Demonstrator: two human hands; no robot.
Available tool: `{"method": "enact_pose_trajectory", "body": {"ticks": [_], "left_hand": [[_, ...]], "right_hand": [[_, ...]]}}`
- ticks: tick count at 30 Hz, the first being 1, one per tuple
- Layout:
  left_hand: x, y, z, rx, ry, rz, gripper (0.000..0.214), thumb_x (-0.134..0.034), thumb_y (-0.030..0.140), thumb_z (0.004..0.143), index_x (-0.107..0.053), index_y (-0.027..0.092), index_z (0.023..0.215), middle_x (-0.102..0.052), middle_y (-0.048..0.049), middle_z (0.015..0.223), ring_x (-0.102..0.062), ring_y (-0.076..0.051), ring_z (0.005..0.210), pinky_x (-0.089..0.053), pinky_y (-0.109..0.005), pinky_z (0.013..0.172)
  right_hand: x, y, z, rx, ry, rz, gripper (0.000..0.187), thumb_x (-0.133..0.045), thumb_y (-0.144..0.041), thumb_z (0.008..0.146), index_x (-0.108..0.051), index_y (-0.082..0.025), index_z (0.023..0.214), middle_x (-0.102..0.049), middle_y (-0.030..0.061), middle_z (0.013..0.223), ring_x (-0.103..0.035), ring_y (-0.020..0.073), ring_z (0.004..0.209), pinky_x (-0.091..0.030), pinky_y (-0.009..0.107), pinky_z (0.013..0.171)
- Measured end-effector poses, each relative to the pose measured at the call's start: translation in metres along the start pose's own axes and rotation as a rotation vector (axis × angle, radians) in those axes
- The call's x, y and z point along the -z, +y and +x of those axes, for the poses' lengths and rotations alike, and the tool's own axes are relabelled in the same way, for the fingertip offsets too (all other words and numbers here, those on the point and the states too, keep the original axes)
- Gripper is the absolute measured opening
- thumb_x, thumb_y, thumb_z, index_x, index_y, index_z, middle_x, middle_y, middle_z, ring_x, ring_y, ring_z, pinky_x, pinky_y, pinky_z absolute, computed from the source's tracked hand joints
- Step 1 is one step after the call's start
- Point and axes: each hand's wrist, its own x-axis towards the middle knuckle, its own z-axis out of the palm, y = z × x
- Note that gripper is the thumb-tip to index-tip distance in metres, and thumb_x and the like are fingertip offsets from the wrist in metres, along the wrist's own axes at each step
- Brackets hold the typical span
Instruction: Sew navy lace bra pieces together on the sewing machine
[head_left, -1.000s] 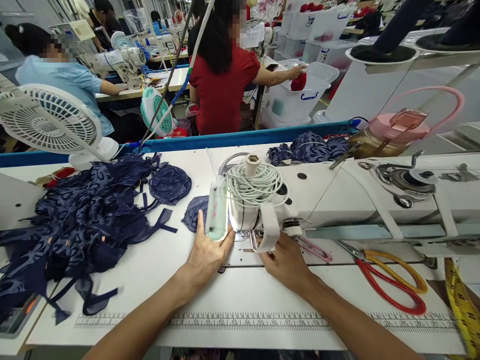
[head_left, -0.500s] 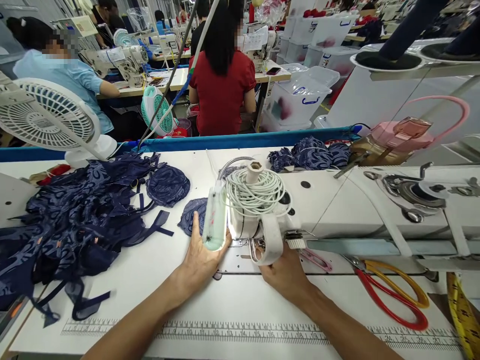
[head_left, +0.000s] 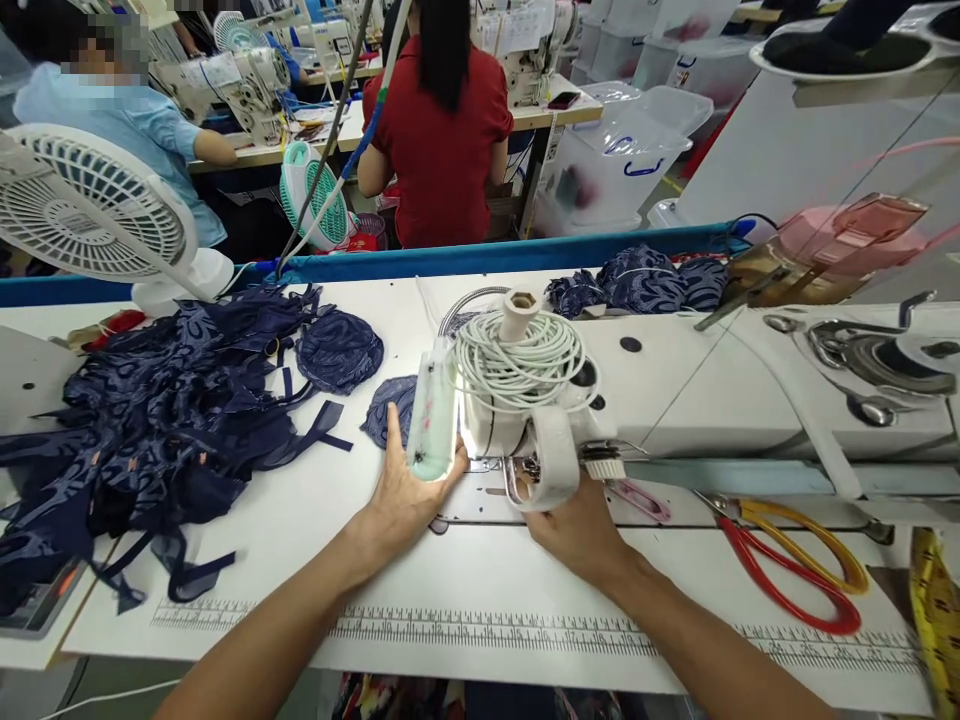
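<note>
My left hand (head_left: pixel 399 492) lies at the left of the sewing machine's (head_left: pixel 517 430) needle area, palm down. One finger stretches onto a navy patterned fabric cup (head_left: pixel 388 410) and the thumb points toward the needle plate (head_left: pixel 480 490). A pale green translucent plastic piece (head_left: pixel 433 425) on the machine head covers part of this hand. On the other side, my right hand (head_left: pixel 574 525) reaches in beneath the machine head. Its fingertips are hidden behind the white guard (head_left: pixel 553 465), so what they touch cannot be made out. Coiled pale cord (head_left: pixel 517 355) rests on top of the head.
A heap of navy fabric pieces (head_left: pixel 172 400) lies left, beside another round cup (head_left: pixel 340 352). Red-and-yellow scissors (head_left: pixel 802 560) and a yellow tape measure (head_left: pixel 934 620) lie right. A fan (head_left: pixel 97 205) stands back left. Co-workers sit beyond the blue table edge (head_left: pixel 450 262).
The view has tipped downward, so the table's front edge and cloth below it now show. Both hands keep nearly the same places at the machine.
</note>
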Motion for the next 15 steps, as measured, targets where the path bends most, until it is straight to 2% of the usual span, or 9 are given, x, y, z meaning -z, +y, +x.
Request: {"method": "enact_pose_trajectory", "body": {"ticks": [3,6,9,15], "left_hand": [[0.002,-0.002,0.002,-0.051,-0.027,0.026,0.030,-0.049,0.014,0.091,-0.061,0.024,0.116,-0.068,-0.0059,0.098,-0.062,-0.027,0.098,-0.038,-0.060,0.102],[0.000,-0.002,0.004,-0.119,-0.025,0.073,0.033,-0.050,0.010,0.089,-0.062,0.024,0.117,-0.067,-0.0074,0.100,-0.061,-0.027,0.098,-0.038,-0.063,0.100],[-0.001,-0.001,0.006,-0.180,-0.008,0.117,0.035,-0.051,0.008,0.087,-0.062,0.023,0.117,-0.066,-0.0084,0.098,-0.061,-0.027,0.096,-0.038,-0.065,0.098],[0.003,0.001,0.010,-0.249,0.025,0.178,0.035,-0.045,0.003,0.087,-0.063,0.021,0.111,-0.067,-0.0071,0.096,-0.060,-0.022,0.086,-0.034,-0.067,0.100]], "right_hand": [[0.000,0.001,0.001,0.027,0.049,0.041,0.024,-0.052,-0.012,0.082,-0.051,-0.018,0.059,-0.049,0.0014,0.062,-0.043,0.0125,0.056,-0.030,0.026,0.049],[0.002,0.002,0.002,0.090,0.164,0.101,0.013,-0.053,-0.009,0.081,-0.058,-0.019,0.075,-0.054,0.0019,0.069,-0.048,0.0141,0.060,-0.036,0.026,0.051],[0.005,0.002,0.005,0.124,0.205,0.134,0.015,-0.053,-0.009,0.083,-0.059,-0.021,0.089,-0.059,0.0027,0.074,-0.053,0.0158,0.065,-0.041,0.027,0.054],[0.009,0.003,0.011,0.105,0.210,0.093,0.021,-0.045,-0.007,0.087,-0.054,-0.021,0.074,-0.055,0.0017,0.064,-0.051,0.0146,0.058,-0.034,0.027,0.047]]}}
